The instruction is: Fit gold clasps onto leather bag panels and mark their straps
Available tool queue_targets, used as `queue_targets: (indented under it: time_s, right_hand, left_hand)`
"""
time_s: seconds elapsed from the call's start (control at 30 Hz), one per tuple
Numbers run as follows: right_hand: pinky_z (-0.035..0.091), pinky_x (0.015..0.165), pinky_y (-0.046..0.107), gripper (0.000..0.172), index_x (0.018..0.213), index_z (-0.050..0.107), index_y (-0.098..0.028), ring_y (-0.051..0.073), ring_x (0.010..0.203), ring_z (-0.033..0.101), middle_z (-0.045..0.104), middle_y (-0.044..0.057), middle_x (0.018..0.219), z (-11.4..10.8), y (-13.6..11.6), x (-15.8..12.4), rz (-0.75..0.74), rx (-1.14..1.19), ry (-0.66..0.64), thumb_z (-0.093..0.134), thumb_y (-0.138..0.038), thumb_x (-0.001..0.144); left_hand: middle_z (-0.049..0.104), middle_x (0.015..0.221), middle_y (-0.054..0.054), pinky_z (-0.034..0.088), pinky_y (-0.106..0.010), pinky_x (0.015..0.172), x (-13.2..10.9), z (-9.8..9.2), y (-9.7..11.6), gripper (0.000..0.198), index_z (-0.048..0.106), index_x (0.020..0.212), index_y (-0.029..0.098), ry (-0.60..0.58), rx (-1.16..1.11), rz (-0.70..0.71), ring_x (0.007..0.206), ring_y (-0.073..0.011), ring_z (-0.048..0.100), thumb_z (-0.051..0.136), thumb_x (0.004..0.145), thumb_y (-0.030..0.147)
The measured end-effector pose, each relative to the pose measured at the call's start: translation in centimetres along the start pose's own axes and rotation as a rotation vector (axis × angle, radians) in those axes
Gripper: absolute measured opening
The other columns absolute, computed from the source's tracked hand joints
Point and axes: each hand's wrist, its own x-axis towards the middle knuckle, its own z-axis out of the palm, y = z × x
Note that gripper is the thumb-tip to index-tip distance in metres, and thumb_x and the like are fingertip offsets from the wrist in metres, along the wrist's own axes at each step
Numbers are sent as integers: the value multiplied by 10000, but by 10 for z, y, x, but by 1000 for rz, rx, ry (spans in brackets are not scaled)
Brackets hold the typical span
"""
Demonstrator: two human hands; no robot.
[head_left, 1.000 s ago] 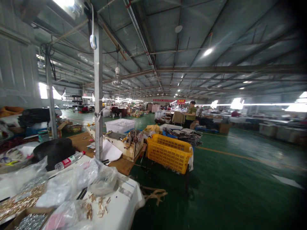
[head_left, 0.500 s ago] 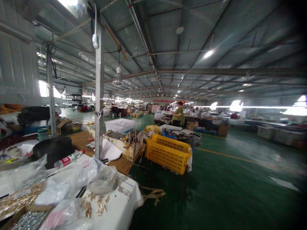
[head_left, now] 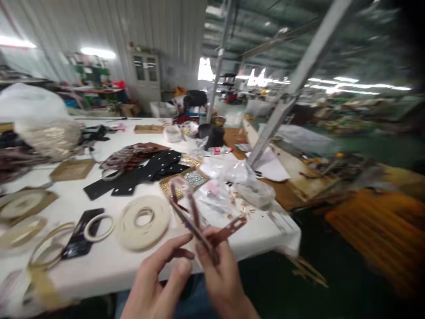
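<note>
Both my hands are low in the middle of the view, in front of a white table. My right hand is closed on thin brown leather straps that stick up and loop over the table edge. My left hand is beside it, fingers stretched toward the straps and touching their lower end, nothing gripped that I can see. The picture is blurred by motion.
On the table lie white tape rolls, a smaller ring, black leather pieces, plastic bags of small metal parts and flat trays. A metal post rises at the right. A yellow crate stands on the green floor.
The view has swung from the far hall down and left to the white table. My hands, unseen before, are now in view with the brown straps.
</note>
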Motion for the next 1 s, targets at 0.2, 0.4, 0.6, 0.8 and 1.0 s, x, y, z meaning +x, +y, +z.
queue_targets:
  time_s: [0.2,0.4,0.6,0.8,1.0]
  right_hand:
    - [615,1156,465,620,1420,728,-258,360,1353,720,786,124,1391,-66,33,28,329,172,124,883,-641,957]
    - [677,874,511,681,1360,744,-241,387,1020,818,835,146,1147,-82,37,32,577,395,-85,954,-642,852]
    - [642,833,409,617,1282,738,-255,332,984,791,811,96,1098,-76,55,37,676,490,-354,1008,-553,813]
    - [634,846,423,596,1319,701,-263,327,955,797,812,80,1076,-61,76,40,741,522,-461,982,-530,865]
    - [628,938,425,517,1374,703,-253,310,1017,806,831,90,1200,-9,76,65,672,438,-629,897,-526,979]
  left_hand:
    - [814,1403,-101,602,-492,1183,22,-38,-2,433,807,1394,302,263,92,154,1319,-348,758,817,1012,506]
    - [630,1692,-100,437,-544,1358,43,-77,-6,787,656,1612,329,-48,140,265,1594,-398,552,959,907,507]
    - [795,1390,-91,607,-422,1101,43,-79,-27,676,796,1385,277,-569,115,138,1266,-354,745,1005,832,605]
    - [833,1118,-92,570,-364,895,21,-82,-50,431,813,1186,227,-484,350,67,1062,-326,774,890,954,582]
    - [840,905,-42,496,-310,722,-1,-93,-77,393,797,971,218,-236,291,-199,830,-246,769,680,1095,572]
